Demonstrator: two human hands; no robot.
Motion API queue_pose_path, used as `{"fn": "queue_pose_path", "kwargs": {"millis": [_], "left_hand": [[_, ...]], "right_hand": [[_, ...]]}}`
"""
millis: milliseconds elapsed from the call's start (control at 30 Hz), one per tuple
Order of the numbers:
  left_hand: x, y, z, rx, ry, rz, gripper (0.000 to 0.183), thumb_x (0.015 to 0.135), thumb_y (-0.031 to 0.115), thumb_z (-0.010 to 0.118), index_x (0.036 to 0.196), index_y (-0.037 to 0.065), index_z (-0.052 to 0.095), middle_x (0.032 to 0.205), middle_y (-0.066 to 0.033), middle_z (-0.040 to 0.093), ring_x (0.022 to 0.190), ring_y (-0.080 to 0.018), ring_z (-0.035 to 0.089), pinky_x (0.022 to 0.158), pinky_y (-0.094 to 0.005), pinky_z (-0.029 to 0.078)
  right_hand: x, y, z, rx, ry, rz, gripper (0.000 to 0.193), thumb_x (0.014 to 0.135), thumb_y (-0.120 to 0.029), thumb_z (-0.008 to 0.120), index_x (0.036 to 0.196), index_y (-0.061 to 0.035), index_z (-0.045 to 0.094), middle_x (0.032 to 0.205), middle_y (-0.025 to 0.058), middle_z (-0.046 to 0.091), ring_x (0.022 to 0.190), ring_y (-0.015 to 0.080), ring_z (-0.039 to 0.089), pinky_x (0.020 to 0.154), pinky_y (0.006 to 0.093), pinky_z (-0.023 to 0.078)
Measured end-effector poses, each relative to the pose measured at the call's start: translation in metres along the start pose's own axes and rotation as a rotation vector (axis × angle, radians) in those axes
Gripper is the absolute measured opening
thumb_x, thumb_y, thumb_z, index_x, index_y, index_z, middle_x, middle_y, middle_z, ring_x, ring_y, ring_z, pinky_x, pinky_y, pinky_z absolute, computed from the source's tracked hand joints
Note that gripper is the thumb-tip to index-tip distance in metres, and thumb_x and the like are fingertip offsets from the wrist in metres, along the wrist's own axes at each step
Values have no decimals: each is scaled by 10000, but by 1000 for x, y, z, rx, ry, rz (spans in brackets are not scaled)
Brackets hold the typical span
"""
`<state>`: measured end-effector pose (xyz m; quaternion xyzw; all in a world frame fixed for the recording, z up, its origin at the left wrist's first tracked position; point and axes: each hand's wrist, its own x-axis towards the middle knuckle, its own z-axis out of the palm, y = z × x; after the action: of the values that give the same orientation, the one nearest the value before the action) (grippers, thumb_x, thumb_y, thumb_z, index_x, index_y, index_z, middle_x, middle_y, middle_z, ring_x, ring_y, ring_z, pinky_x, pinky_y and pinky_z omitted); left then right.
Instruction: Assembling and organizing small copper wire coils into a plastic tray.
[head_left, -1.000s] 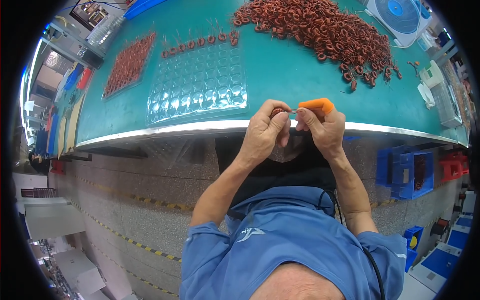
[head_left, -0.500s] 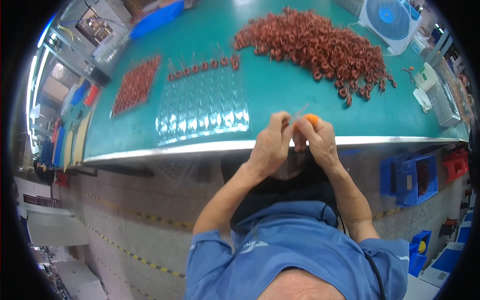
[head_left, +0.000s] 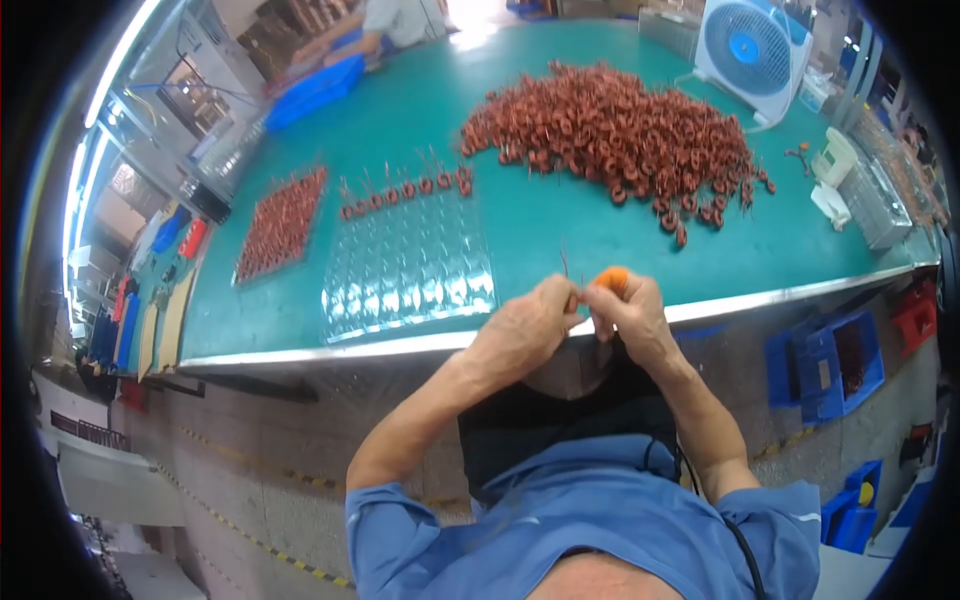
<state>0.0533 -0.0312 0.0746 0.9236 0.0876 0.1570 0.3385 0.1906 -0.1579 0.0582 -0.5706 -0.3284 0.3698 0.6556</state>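
Note:
At the table's front edge my left hand (head_left: pixel 533 325) and my right hand (head_left: pixel 632 318) are closed, fingertips together in a pinch. Between them is a small ring coil, mostly hidden by the fingers; one thin reddish wire lead (head_left: pixel 564 262) sticks up from it. An orange finger cot (head_left: pixel 611 279) covers a finger of my right hand. Left of my hands lies a clear plastic tray (head_left: pixel 410 260) of small pockets, with reddish-brown ring coils (head_left: pixel 408 192) along its far row, leads upward. Beyond my hands is a big heap of such coils (head_left: pixel 610 135).
A filled tray of coils (head_left: pixel 280 225) lies farther left. A blue bin (head_left: pixel 315 92) and another person's arm (head_left: pixel 345 45) are at the far left. A white-and-blue fan (head_left: pixel 752 55) and a clear box (head_left: pixel 877 205) stand right. Blue crates (head_left: pixel 835 368) sit below the table's right side.
The view has tilted, so the table sits lower and a person shows at the far side. My hands remain pinched together; the left is turned flatter, and the wire stands more upright.

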Motion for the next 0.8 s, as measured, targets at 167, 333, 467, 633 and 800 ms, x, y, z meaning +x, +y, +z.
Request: {"fn": "queue_pose_path", "kwargs": {"millis": [167,333,467,633,800], "left_hand": [[2,11,13,-735,193,-17,257,971,159,573,1124,-7,450,787,-101,567,665,-187,604,593,-309,489],[-5,22,47,-1316,332,70,297,1025,199,466,1219,-10,381,847,-108,560,689,-154,580,631,-263,502],[-7,15,45,-1067,277,-128,334,1026,152,448,1296,-21,356,794,-82,564,675,-122,559,609,-242,464],[-14,10,47,-961,309,-173,261,1020,159,464,1186,-40,493,720,-35,545,584,-87,506,554,-230,432],[-19,7,51,-1165,404,-220,258,1017,206,476,1141,-13,531,717,-39,508,581,-118,506,520,-240,416]], "right_hand": [[-5,-19,9,-113,161,-270,170,920,-148,643,856,9,637,622,0,583,508,32,487,448,196,361],[-1,-9,-1,163,-56,-176,178,943,-159,617,871,2,638,638,20,608,482,44,475,443,199,368],[-9,-5,5,-25,0,-242,173,936,-154,631,894,14,640,623,21,611,499,51,508,446,201,382],[-10,-2,8,-152,22,-154,199,914,-174,673,905,23,642,632,1,609,555,62,548,488,199,427],[0,3,19,31,24,-115,263,903,-181,691,1065,12,616,808,22,610,605,50,521,546,174,411]]}}
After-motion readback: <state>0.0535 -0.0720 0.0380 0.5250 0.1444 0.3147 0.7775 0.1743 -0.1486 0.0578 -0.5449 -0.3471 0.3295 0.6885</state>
